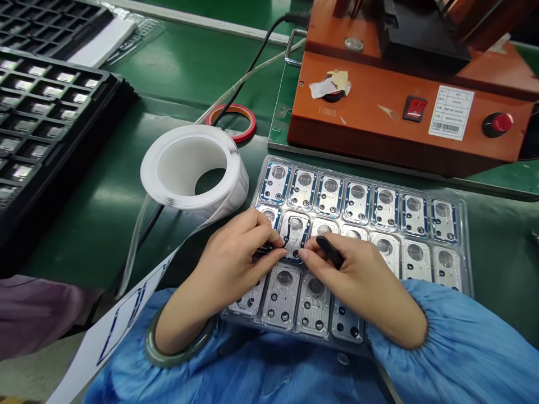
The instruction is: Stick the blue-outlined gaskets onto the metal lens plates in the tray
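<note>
A clear plastic tray [466, 247] holds rows of silver metal plates [415, 213], each with a round window and small dark rings. Several plates, mostly in the far row, have a blue-black strip along their edges. Over one plate [297, 227] in the second row, my left hand [240, 247] is closed in a pinch on a thin dark strip [288, 231]. Just to its right, my right hand [349, 269] grips a slim black tool [329, 252], its tip hidden by my fingers. Both hands' fingertips are close to that plate.
A large white roll [189, 163] stands left of the tray, its liner [126, 320] trailing toward me. Behind it lie a red tape roll [248, 126] and cables. Black compartment trays [54, 112] fill the left; an orange machine [362, 106] stands behind. Purple cloth [37, 314] shows at lower left.
</note>
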